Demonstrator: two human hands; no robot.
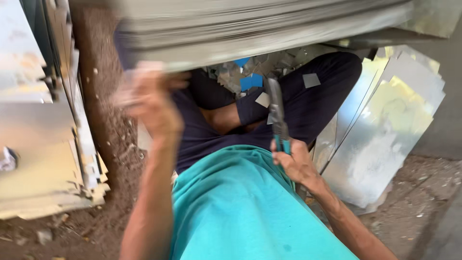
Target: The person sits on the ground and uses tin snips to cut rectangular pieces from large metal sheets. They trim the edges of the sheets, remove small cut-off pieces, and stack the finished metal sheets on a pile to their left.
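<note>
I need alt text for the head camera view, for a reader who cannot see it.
Seated on the ground, a person grips teal-handled snips in the right hand while the blurred left hand holds a large metal sheet. Cut sheets lie beside them.

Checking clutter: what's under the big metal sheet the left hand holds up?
Under the metal sheet: small metal offcuts and blue scraps on the ground between the knees. Anything farther back is covered by the sheet.
</note>
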